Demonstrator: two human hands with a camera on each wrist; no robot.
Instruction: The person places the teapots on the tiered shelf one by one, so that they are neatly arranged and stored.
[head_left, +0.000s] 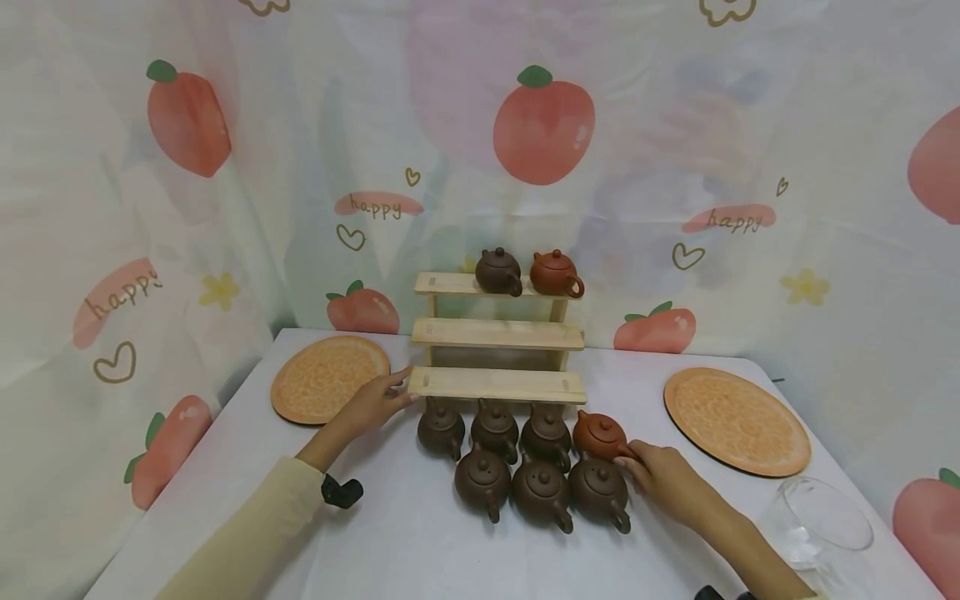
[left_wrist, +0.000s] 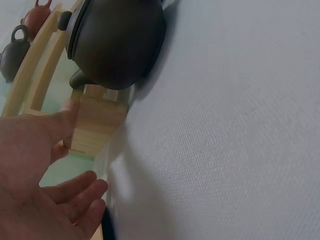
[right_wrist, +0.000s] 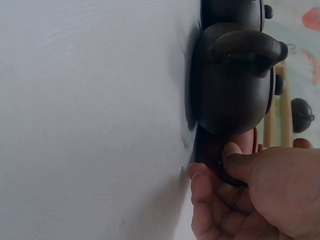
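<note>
In the head view, my right hand (head_left: 667,479) pinches the handle of a reddish-brown teapot (head_left: 600,433) at the right end of the back row; the right wrist view shows thumb and fingertips closed on that handle, partly hidden behind a dark teapot (right_wrist: 232,90). My left hand (head_left: 375,404) is at the left end of a three-tier wooden stand (head_left: 498,333). Seen from the left wrist, its thumb and index finger (left_wrist: 61,150) grip the end of the lowest board, while the other fingers stay loose. Several dark brown teapots (head_left: 482,481) stand in two rows before the stand.
On the stand's top board sit a dark teapot (head_left: 498,272) and a reddish one (head_left: 555,273). Round orange-patterned mats (head_left: 322,379) lie left and right of the stand. A clear glass vessel (head_left: 821,521) stands by my right forearm. Printed cloth (head_left: 637,167) hangs behind the white table.
</note>
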